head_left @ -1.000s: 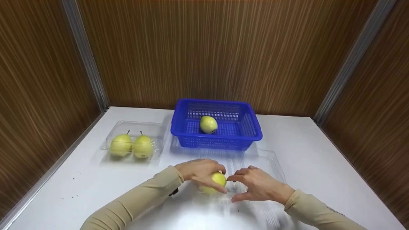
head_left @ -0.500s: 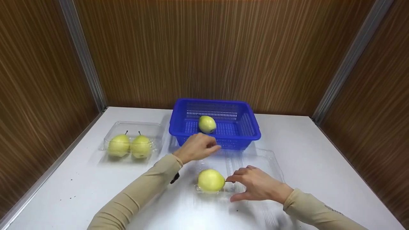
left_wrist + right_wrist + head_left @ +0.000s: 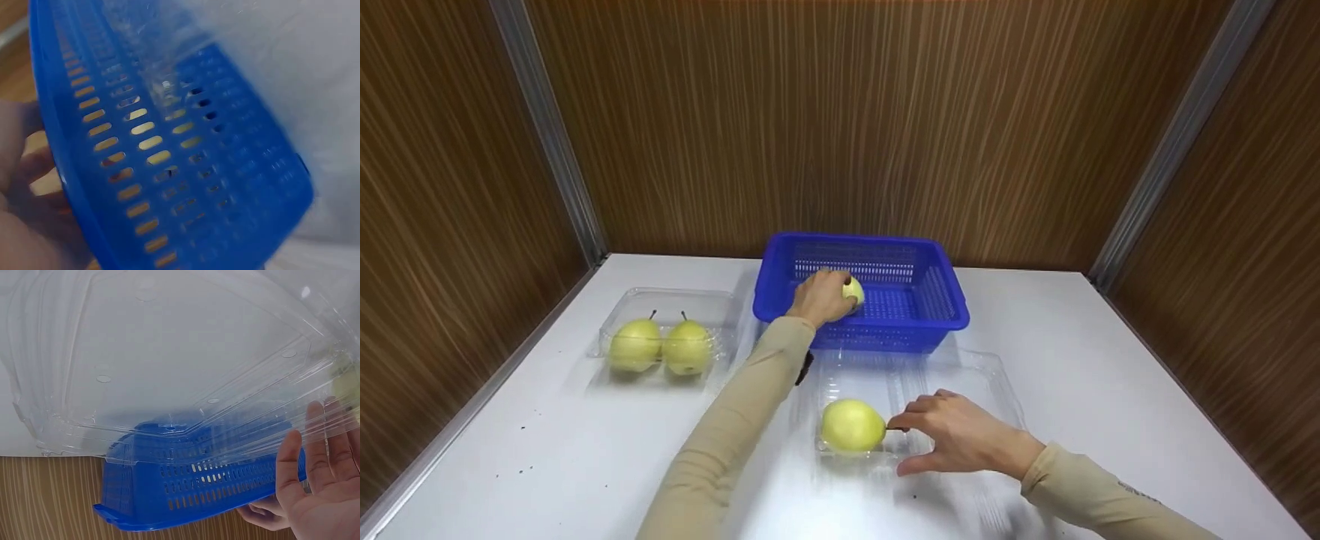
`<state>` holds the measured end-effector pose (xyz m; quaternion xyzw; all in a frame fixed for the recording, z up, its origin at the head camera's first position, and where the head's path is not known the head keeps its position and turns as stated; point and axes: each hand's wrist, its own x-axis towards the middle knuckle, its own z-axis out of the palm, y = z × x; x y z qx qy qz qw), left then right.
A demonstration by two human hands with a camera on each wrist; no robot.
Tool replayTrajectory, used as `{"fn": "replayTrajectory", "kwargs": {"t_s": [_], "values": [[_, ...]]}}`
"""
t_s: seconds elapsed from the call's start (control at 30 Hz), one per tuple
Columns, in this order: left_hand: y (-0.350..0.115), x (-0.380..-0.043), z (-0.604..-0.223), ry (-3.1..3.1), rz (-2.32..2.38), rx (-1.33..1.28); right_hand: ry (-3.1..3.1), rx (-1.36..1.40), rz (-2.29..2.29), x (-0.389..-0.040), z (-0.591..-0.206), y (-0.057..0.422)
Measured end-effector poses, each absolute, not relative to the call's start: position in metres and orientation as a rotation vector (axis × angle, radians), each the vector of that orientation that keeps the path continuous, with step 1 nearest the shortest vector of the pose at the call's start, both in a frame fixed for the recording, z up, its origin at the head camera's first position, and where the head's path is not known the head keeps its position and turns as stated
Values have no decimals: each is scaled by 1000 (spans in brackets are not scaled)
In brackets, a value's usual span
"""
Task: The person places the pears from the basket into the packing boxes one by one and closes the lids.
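In the head view my left hand (image 3: 821, 296) reaches over the near rim of the blue basket (image 3: 859, 324), its fingers and thumb round a yellow-green pear (image 3: 854, 291) inside. The left wrist view shows this hand (image 3: 34, 191) beyond the basket's slotted wall (image 3: 169, 152). My right hand (image 3: 964, 431) is held with thumb and fingers apart, its fingertips at the stem of another pear (image 3: 852, 425). That pear lies on its side in the near left part of an opened clear plastic clamshell box (image 3: 971, 375).
At the left, a second clear clamshell box (image 3: 682, 300) holds a pear (image 3: 635, 345) and another pear (image 3: 687, 347), stems up. Wood-grain panels (image 3: 840, 135) enclose the white table (image 3: 585, 450) at the back and sides. The first box lies just before the basket.
My left hand has let go of the pear in the clamshell box, moved forward to the basket and taken hold of the pear there. The right hand has stayed almost still.
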<state>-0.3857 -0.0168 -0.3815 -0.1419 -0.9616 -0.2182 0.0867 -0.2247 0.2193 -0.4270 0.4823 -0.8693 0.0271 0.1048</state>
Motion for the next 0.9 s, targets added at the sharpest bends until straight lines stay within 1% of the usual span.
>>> {"fn": "replayTrajectory", "kwargs": {"t_s": [0.13,0.27,0.4,0.63,0.9], "values": [[-11,-400,-382,-3031,-667,-366,-2553,1428,93,-223,-427,218],[-6,-408,-382,-3156,-680,-385,-2565,1427,114,-220,-428,217],[-4,-408,-383,-3250,-650,-372,-2566,1434,109,-217,-429,215],[-1,-403,-383,-3229,-666,-206,-2550,1434,108,-218,-427,218],[1,-408,-384,-3221,-692,-212,-2590,1424,104,-217,-424,219]]}}
